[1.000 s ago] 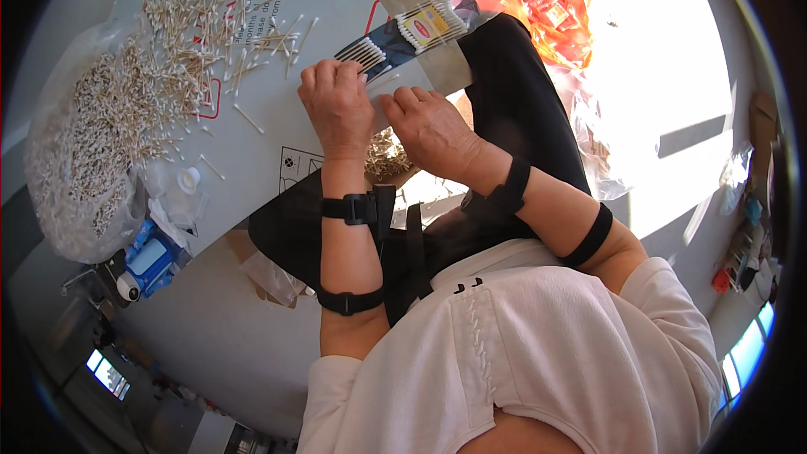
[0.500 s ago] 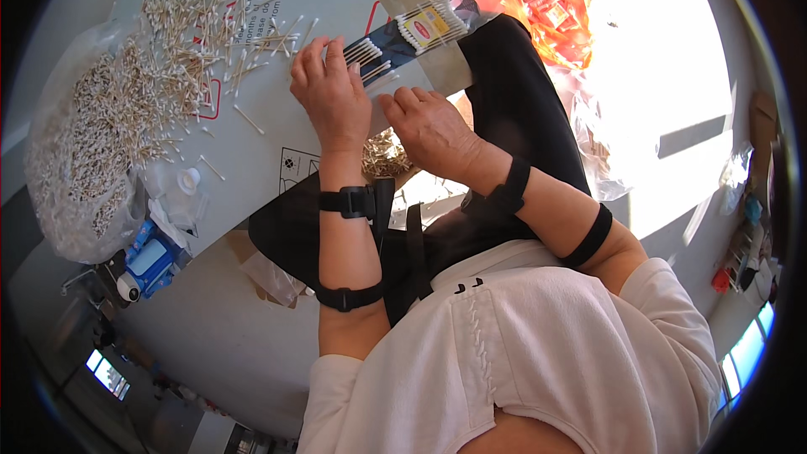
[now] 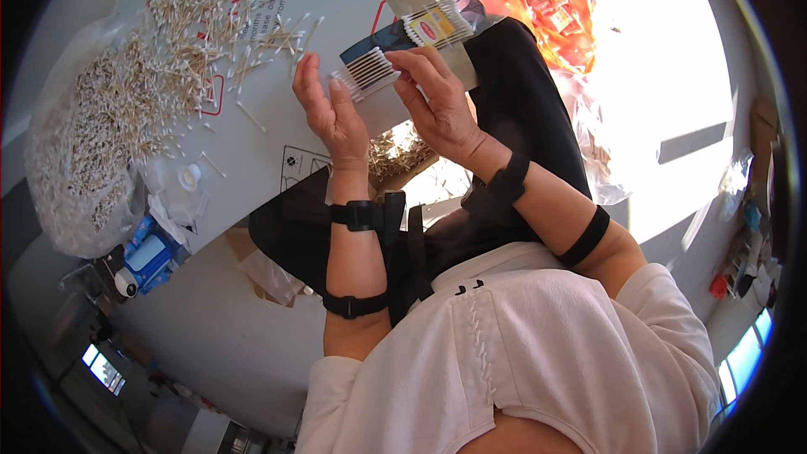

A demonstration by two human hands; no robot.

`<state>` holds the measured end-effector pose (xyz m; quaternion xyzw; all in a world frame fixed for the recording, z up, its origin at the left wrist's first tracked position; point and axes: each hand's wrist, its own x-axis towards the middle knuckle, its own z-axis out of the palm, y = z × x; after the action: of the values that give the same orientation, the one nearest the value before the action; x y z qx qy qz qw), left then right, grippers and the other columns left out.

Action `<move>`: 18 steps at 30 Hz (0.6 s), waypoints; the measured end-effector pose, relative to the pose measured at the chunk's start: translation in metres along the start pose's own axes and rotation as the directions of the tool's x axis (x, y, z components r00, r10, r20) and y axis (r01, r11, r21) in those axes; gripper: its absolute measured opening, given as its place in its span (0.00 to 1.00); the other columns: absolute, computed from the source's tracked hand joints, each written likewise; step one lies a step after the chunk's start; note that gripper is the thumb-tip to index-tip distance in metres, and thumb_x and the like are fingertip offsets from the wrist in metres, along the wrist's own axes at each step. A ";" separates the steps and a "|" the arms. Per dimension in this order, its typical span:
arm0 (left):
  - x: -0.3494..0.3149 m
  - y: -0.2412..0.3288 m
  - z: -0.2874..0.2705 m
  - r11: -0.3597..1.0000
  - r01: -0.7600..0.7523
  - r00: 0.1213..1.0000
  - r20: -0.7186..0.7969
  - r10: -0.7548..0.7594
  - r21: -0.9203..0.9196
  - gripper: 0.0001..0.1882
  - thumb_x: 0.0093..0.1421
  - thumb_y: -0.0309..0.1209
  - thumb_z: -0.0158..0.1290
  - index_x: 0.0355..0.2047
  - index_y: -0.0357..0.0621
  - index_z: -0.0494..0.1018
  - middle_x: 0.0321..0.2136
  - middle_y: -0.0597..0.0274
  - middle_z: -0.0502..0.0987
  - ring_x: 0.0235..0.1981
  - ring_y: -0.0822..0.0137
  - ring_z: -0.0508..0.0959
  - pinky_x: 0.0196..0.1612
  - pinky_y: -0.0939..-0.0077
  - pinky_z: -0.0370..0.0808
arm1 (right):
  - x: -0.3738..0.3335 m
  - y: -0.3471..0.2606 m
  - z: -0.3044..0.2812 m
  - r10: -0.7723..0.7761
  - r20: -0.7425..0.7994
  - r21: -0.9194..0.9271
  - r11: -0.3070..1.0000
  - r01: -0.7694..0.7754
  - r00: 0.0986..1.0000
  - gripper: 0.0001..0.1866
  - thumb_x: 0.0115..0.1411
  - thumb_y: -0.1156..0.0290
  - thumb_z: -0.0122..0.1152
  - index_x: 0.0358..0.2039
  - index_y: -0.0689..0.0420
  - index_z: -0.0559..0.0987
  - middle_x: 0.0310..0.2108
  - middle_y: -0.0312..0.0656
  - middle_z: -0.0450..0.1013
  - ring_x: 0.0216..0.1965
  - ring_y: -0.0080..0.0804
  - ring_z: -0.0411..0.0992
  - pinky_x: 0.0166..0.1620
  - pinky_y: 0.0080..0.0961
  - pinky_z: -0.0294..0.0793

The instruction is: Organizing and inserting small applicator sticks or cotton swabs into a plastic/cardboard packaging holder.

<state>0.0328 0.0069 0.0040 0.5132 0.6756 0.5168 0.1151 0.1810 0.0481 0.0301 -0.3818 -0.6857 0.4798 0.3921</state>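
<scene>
— Now that both your hands have shifted, what's different at the table (image 3: 261,151)?

— The row of swabs (image 3: 370,72), mainly. Half a second back it lay up on the dark strip (image 3: 388,36), a few sticks straggling on my side of it. Now it sits nearer me, between my hands, sticks roughly parallel, heads lined up at both ends.

— Left hand?

— Left hand (image 3: 336,122) opened out: fingers raised and spread, thumb well apart from them, its tip at or just beside the row's left end. Nothing gripped there.

— And the right?

— Right hand (image 3: 445,109) has come up from its low curl. Forefinger and thumb are now at the row's right end (touching, I think; whether they pinch it I cannot tell).

— What does that mean for the work?

— My reading: loose sticks have become one handled set, evened from both ends. The packet with the yellow label (image 3: 435,25) lies at the strip's far end, untouched, swabs ranked alike.

— Loose stock?

— Plenty. Scattered heap (image 3: 197,13) to my left, more in the clear bag (image 3: 63,219); neither hand is at them.
</scene>
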 end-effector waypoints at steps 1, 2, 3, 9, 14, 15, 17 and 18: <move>0.000 0.001 0.002 0.978 0.120 0.990 -0.051 -0.131 -0.170 0.23 0.69 0.35 0.44 0.59 0.35 0.64 0.59 0.51 0.65 0.62 0.54 0.63 0.66 0.59 0.59 | 0.006 0.004 0.005 -0.002 0.004 0.001 1.000 0.002 1.000 0.18 0.60 0.77 0.55 0.51 0.64 0.72 0.44 0.48 0.71 0.44 0.47 0.73 0.48 0.32 0.74; 0.001 0.001 0.004 0.914 0.223 0.961 -0.079 -0.264 -0.340 0.25 0.71 0.38 0.42 0.61 0.34 0.62 0.60 0.50 0.64 0.63 0.55 0.63 0.67 0.61 0.58 | 0.013 0.011 0.011 -0.025 -0.083 0.079 0.996 0.032 0.996 0.18 0.63 0.74 0.53 0.53 0.63 0.71 0.48 0.49 0.70 0.49 0.46 0.71 0.52 0.30 0.71; 0.003 0.001 0.007 0.914 0.222 0.961 -0.082 -0.264 -0.340 0.25 0.71 0.38 0.42 0.61 0.34 0.62 0.60 0.50 0.64 0.63 0.55 0.63 0.67 0.61 0.58 | 0.017 0.017 0.015 -0.041 -0.172 0.154 0.986 0.068 0.984 0.18 0.67 0.72 0.51 0.55 0.62 0.70 0.52 0.49 0.69 0.54 0.45 0.70 0.57 0.29 0.68; 0.005 -0.001 0.017 0.810 0.227 0.930 -0.127 -0.345 -0.540 0.29 0.72 0.44 0.39 0.62 0.32 0.60 0.61 0.47 0.63 0.64 0.57 0.63 0.68 0.61 0.56 | 0.028 0.033 0.034 0.006 -0.163 0.233 0.972 0.032 0.987 0.18 0.68 0.71 0.49 0.57 0.64 0.70 0.58 0.49 0.67 0.61 0.42 0.64 0.61 0.28 0.62; 0.009 -0.006 0.018 0.853 0.221 0.933 -0.152 -0.326 -0.472 0.23 0.69 0.38 0.45 0.57 0.33 0.65 0.56 0.50 0.67 0.59 0.59 0.67 0.63 0.62 0.62 | 0.029 0.039 0.037 0.032 -0.157 0.340 0.940 0.024 0.987 0.18 0.69 0.71 0.49 0.58 0.63 0.70 0.58 0.47 0.67 0.61 0.38 0.64 0.62 0.27 0.62; 0.014 -0.010 0.014 0.896 0.211 0.926 -0.215 -0.312 -0.391 0.19 0.67 0.34 0.50 0.54 0.35 0.69 0.52 0.53 0.70 0.55 0.59 0.70 0.60 0.62 0.66 | 0.030 0.040 0.037 0.037 -0.158 0.349 0.937 0.021 0.987 0.18 0.69 0.71 0.48 0.57 0.63 0.70 0.58 0.46 0.67 0.61 0.37 0.64 0.62 0.26 0.62; 0.028 -0.023 -0.003 0.978 0.209 0.949 -0.235 -0.208 -0.022 0.15 0.62 0.31 0.54 0.48 0.39 0.72 0.46 0.55 0.72 0.50 0.57 0.71 0.55 0.61 0.68 | 0.029 0.040 0.037 0.042 -0.155 0.361 0.932 0.017 0.987 0.18 0.69 0.71 0.48 0.57 0.63 0.70 0.58 0.46 0.68 0.61 0.36 0.65 0.62 0.26 0.62; 0.036 -0.028 -0.011 0.922 0.177 0.972 -0.210 -0.108 0.345 0.12 0.57 0.27 0.57 0.42 0.42 0.75 0.40 0.58 0.73 0.45 0.56 0.72 0.50 0.61 0.70 | 0.029 0.039 0.035 0.062 -0.143 0.377 0.926 -0.004 0.988 0.18 0.69 0.71 0.48 0.57 0.63 0.71 0.58 0.45 0.68 0.60 0.35 0.65 0.62 0.26 0.62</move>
<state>-0.0069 0.0315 -0.0003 0.4240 0.8024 0.4199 -0.0078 0.1435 0.0716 -0.0106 -0.3468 -0.5428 0.5780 0.5010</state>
